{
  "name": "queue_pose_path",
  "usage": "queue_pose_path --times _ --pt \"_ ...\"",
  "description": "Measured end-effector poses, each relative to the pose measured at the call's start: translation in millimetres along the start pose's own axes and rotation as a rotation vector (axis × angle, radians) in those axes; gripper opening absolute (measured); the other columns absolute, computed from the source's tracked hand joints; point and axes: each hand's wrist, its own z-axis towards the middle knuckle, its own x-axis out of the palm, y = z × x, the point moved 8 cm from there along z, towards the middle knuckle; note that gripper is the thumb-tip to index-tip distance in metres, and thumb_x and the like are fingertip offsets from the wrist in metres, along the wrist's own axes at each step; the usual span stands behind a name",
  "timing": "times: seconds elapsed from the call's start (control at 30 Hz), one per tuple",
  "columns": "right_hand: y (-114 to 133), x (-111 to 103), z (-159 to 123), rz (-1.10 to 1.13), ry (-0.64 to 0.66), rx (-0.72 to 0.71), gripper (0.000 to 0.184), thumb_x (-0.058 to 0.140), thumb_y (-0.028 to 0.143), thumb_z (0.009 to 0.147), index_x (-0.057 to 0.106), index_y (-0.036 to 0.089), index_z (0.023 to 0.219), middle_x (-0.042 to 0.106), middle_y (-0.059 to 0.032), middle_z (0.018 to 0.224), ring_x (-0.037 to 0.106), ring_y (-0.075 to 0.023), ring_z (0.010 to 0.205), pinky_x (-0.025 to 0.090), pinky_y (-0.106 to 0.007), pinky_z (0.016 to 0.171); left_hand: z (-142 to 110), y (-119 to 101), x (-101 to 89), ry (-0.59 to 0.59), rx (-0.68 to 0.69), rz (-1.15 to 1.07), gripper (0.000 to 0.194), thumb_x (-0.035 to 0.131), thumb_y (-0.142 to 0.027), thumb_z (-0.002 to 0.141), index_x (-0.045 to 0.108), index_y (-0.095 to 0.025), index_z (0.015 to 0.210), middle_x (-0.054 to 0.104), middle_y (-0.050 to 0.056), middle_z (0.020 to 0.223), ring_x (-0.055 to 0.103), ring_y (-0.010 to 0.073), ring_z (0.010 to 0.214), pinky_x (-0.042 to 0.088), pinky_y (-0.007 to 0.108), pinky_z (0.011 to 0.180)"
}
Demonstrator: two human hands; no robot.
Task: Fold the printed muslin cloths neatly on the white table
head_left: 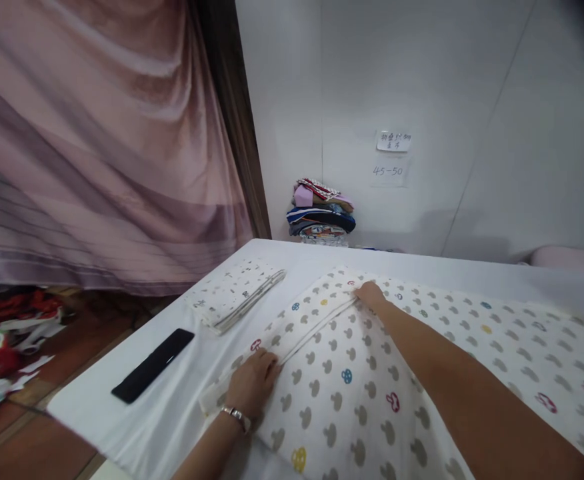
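Note:
A white cloth printed with mushrooms [332, 373] spreads over the table and runs off to the right. One strip of it is folded over, and that folded edge slants up toward the back. At the near end of the edge, my left hand [255, 381], with a bracelet at the wrist, has its fingers closed on the cloth. Farther off, my right hand [369, 294] grips the far end of the same edge, its fingertips partly hidden. Between my hands the edge lies fairly straight. The cloth's near part hangs toward me.
A folded white patterned cloth [237, 293] lies on the white table [97, 370], left of my hands. Nearer is a flat black object [153, 365]. Behind the table rises a stack of folded fabrics [321, 212]. A pink curtain [122, 133] hangs at left, above floor clutter.

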Motion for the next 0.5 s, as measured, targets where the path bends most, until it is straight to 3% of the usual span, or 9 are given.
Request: queue_pose_path --times 0.17,0.27,0.5 --pt "4.4 -1.0 1.6 0.06 0.014 0.03 0.035 0.052 0.04 0.077 0.061 0.011 0.061 0.06 -0.0096 0.058 0.06 -0.0201 0.061 0.038 -0.024 0.052 2.5 2.9 -4.5 -0.004 -0.035 -0.069 0.019 0.043 -0.033 0.085 0.059 -0.023 0.086 0.059 0.0 0.091 0.055 0.0126 0.082 0.035 0.025 0.07" --pt "6.2 2.1 5.1 0.084 0.033 0.021 0.029 0.057 0.039 0.074 0.062 0.013 0.062 0.06 -0.0074 0.057 0.061 -0.0201 0.066 0.039 -0.022 0.054 3.4 1.1 -4.5 0.007 -0.024 -0.07 0.021 0.039 -0.03 0.086 0.059 -0.023 0.084 0.059 0.0 0.089 0.055 0.0119 0.082 0.036 0.024 0.072" --pt "-7.7 10.6 13.0 0.1 0.087 0.106 0.031 0.062 0.042 0.07 0.06 0.012 0.059 0.055 -0.0067 0.047 0.059 -0.0216 0.055 0.04 -0.026 0.048 6.0 -9.5 -1.3 -0.048 0.043 0.052 0.018 0.039 -0.029 0.086 0.055 -0.021 0.09 0.056 0.002 0.096 0.053 0.014 0.088 0.037 0.025 0.07"
